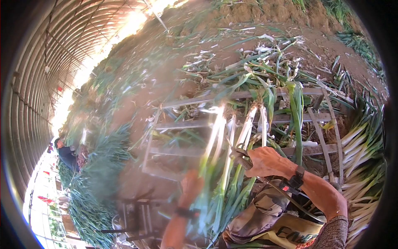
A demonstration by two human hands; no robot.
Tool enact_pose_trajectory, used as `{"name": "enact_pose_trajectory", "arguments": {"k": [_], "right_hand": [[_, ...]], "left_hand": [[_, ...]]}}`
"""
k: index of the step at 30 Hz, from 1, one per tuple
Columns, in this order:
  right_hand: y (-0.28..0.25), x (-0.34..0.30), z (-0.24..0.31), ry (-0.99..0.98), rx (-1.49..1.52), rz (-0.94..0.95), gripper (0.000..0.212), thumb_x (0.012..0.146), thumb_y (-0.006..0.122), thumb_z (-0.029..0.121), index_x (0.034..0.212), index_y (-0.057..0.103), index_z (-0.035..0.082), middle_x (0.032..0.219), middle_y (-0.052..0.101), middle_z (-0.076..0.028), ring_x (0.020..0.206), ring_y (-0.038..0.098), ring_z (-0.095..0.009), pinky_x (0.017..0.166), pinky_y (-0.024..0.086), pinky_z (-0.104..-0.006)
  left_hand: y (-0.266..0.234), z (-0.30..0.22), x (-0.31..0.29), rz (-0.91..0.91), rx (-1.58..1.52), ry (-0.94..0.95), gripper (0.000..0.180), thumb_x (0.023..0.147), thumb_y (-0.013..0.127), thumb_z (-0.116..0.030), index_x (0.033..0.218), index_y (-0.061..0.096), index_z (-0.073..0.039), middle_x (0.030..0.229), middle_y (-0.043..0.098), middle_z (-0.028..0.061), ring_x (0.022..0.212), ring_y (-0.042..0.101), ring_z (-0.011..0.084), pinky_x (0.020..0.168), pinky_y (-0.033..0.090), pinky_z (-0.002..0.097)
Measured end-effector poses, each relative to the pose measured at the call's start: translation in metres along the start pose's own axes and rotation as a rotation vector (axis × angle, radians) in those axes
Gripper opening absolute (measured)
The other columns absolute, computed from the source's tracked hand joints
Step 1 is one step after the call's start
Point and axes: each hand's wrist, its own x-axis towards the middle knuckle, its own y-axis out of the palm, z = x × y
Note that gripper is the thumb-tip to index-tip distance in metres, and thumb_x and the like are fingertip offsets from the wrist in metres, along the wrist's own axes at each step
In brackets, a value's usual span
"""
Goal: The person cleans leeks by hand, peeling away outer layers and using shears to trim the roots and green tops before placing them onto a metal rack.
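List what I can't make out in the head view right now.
Left hand: head view, blurred; whether its fingers close on the onion stalks is unclear.
Metal tool: head view, its handle is partly hidden by the right hand.
Co-worker: head view, too small to tell what the hands do.
Onion pile: head view, right side cut off by the dark fisheye rim.

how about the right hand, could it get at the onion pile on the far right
Probably yes: the onion pile looks uncovered, near the right forearm. But the right hand grips a metal tool, and part of the frame lies between hand and pile.
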Motion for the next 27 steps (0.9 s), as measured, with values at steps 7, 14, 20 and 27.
{"name": "enact_pose_trajectory", "arguments": {"k": [7, 14, 20, 27], "right_hand": [[-0.008, -0.026, 0.002, -0.032, -0.003, 0.021, 0.043, 0.077, 0.066, 0.038, 0.097, 0.07, -0.001, 0.063, 0.061, -0.011, 0.055, 0.06, -0.025, 0.06, 0.051, -0.042], [-0.012, -0.041, -0.005, -0.1, 0.076, 0.2, 0.047, 0.077, 0.069, 0.04, 0.106, 0.067, 0.003, 0.068, 0.062, -0.014, 0.062, 0.061, -0.03, 0.062, 0.05, -0.0432], [-0.014, -0.054, -0.017, 0.042, 0.007, -0.053, 0.048, 0.071, 0.073, 0.041, 0.092, 0.061, -0.002, 0.079, 0.064, -0.02, 0.078, 0.063, -0.036, 0.073, 0.049, -0.0456], [-0.004, -0.099, -0.058, 0.312, -0.062, -0.144, 0.054, 0.069, 0.073, 0.045, 0.088, 0.056, -0.002, 0.084, 0.062, -0.021, 0.081, 0.061, -0.038, 0.077, 0.048, -0.0463]], "left_hand": [[0.008, 0.028, 0.009, 0.114, -0.002, -0.032, 0.032, 0.074, 0.072, -0.024, 0.095, 0.061, -0.003, 0.097, 0.066, 0.0222, 0.089, 0.063, 0.0441, 0.074, 0.05, 0.0499], [-0.026, 0.004, 0.048, 0.439, -0.37, 0.097, 0.046, 0.075, 0.07, -0.03, 0.108, 0.062, 0.002, 0.105, 0.066, 0.0277, 0.101, 0.064, 0.0415, 0.085, 0.051, 0.046], [0.004, -0.01, 0.076, 0.188, -0.306, -0.026, 0.065, 0.077, 0.065, -0.024, 0.135, 0.046, -0.001, 0.114, 0.063, 0.0304, 0.109, 0.059, 0.0449, 0.095, 0.045, 0.0491], [0.015, -0.003, 0.063, 0.169, -0.295, -0.105, 0.054, 0.077, 0.067, -0.017, 0.126, 0.053, 0.0, 0.113, 0.065, 0.0271, 0.106, 0.063, 0.0422, 0.093, 0.048, 0.0461]]}}
